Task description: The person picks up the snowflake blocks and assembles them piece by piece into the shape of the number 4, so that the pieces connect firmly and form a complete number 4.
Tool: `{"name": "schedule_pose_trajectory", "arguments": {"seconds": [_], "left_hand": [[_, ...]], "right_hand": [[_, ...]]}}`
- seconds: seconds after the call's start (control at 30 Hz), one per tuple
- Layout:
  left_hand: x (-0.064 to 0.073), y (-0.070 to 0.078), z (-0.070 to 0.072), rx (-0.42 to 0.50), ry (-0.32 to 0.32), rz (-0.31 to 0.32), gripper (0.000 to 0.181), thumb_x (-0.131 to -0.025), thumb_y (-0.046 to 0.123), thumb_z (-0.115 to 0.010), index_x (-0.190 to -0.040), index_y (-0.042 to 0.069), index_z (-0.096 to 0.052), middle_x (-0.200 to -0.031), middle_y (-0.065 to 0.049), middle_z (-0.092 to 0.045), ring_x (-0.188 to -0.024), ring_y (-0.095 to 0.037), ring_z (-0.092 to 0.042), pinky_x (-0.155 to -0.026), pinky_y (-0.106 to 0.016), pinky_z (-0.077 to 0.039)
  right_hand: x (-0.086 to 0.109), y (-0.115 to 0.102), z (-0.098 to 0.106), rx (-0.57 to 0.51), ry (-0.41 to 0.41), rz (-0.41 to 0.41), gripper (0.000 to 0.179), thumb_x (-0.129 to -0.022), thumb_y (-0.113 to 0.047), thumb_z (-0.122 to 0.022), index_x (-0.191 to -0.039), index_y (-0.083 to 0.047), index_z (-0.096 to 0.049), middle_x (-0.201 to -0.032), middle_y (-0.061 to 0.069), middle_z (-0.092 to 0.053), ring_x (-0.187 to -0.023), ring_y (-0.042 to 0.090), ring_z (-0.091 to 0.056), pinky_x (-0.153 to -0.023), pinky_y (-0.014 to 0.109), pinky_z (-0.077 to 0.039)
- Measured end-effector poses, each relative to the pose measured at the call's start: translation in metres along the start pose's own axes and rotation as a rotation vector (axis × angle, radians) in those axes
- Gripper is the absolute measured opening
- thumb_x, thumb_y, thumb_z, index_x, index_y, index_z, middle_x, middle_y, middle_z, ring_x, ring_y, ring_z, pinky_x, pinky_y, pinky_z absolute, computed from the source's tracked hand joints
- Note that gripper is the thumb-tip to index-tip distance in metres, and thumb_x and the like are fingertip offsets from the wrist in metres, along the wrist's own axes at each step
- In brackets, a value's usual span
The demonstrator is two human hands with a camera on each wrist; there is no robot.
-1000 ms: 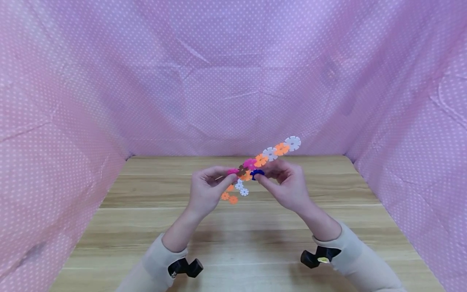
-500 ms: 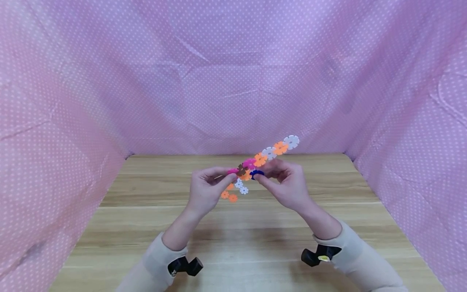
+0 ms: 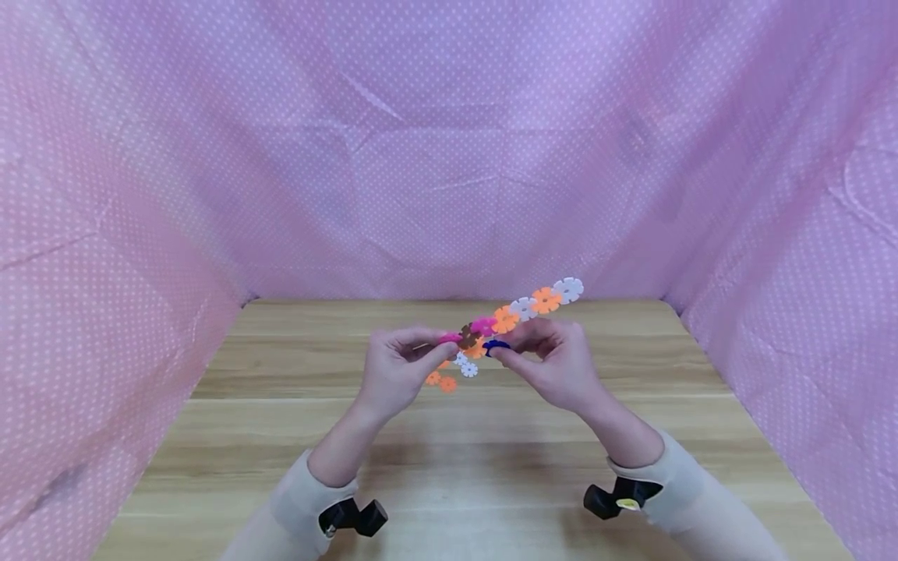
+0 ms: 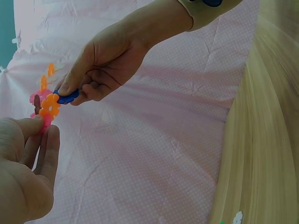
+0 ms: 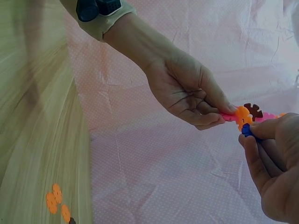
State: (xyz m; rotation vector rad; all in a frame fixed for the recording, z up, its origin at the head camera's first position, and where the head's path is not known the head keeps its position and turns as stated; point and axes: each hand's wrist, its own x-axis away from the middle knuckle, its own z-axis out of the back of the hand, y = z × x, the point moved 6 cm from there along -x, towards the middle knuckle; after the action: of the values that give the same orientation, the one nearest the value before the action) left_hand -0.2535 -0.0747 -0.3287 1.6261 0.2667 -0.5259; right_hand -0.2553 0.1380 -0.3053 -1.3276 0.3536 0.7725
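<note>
**Pink dotted cloth (image 3: 449,156) around, joining work in the middle**

Pale wooden table (image 3: 449,475) lies below, and above it we see both hands working on one flower chain (image 3: 522,309) of notched discs, which is lifted in the air. Our left hand (image 3: 400,370) pinches a pink disc (image 3: 449,338) at the near end of the chain. Our right hand (image 3: 557,362) pinches a blue disc (image 3: 496,348), which is touching or just beside an orange disc (image 4: 50,108) near the brown disc (image 3: 468,336).

We judge that the step in hand is to attach the blue disc to the orange one. The fingers partly cover this joint, so we cannot tell if the notches are already engaged. The next move, we think, calls for a straight, firm push, while the left hand holds its end steady.

Beneath the chain, other orange discs (image 3: 447,384) and white discs (image 3: 468,370) lie on the table, partly hidden from the head view. The long part of the chain passes close above the right fingers, and it could perhaps disturb the pressing.
</note>
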Motion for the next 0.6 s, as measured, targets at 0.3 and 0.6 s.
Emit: {"name": "schedule_pose_trajectory", "arguments": {"seconds": [0.3,0.6], "left_hand": [[0.0037,0.0,-0.0009,-0.009,0.015,0.029,0.012,-0.088,-0.011,-0.078,-0.099,-0.016,-0.075,-0.099,-0.034,-0.076,-0.083,-0.011,-0.081,-0.081,-0.032,-0.07],[0.004,0.0019,-0.0014,-0.005,0.022,0.04,0.013,-0.088,-0.013,-0.077,-0.1,-0.017,-0.075,-0.101,-0.035,-0.076,-0.084,-0.01,-0.08,-0.082,-0.032,-0.07]], "right_hand": [[0.0014,-0.0011,-0.0004,0.002,-0.012,0.004,0.022,-0.077,0.023,-0.081,-0.085,0.003,-0.075,-0.078,0.012,-0.078,-0.069,0.001,-0.074,-0.057,0.019,-0.063],[-0.0014,-0.0019,0.002,0.015,-0.02,-0.011,0.022,-0.076,0.021,-0.082,-0.081,0.001,-0.074,-0.075,0.007,-0.078,-0.066,-0.001,-0.073,-0.054,0.016,-0.06]]}}
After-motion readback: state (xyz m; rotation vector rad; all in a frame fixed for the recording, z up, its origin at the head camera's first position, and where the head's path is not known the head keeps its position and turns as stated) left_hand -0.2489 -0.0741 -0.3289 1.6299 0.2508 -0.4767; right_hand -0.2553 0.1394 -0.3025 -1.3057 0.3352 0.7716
